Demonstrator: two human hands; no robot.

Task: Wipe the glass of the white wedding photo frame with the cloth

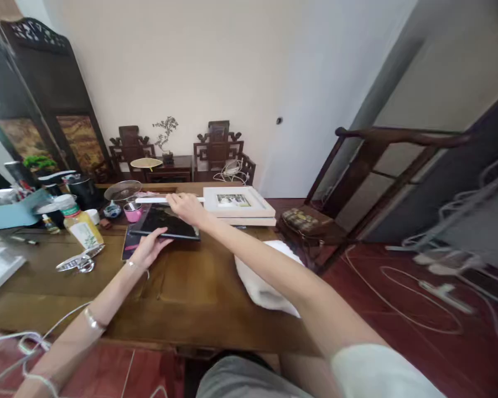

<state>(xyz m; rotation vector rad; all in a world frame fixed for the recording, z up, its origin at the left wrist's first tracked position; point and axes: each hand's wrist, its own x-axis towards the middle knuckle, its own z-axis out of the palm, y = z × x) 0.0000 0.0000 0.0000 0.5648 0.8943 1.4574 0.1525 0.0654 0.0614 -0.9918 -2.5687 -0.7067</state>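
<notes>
My left hand (149,247) is closed on the near edge of a dark, glossy tablet (170,222), thumb on top and fingers beneath. The tablet is tilted a little above the wooden table (191,276). Beyond its far edge, my right hand (186,208) is wrapped around a long, thin white bar (152,200); what the bar belongs to does not show. A dark flat booklet or case (130,242) lies partly under the tablet. To the right of my right hand is a white picture frame (255,205) with a small photo, lying flat.
On the left are a yellow bottle (83,228), a silver folding tool (82,261), a pink cup (131,213) and a blue box (14,211). A white cloth (269,279) lies under my right forearm. A wooden chair (357,166) stands at right, with cables (402,293) on the floor.
</notes>
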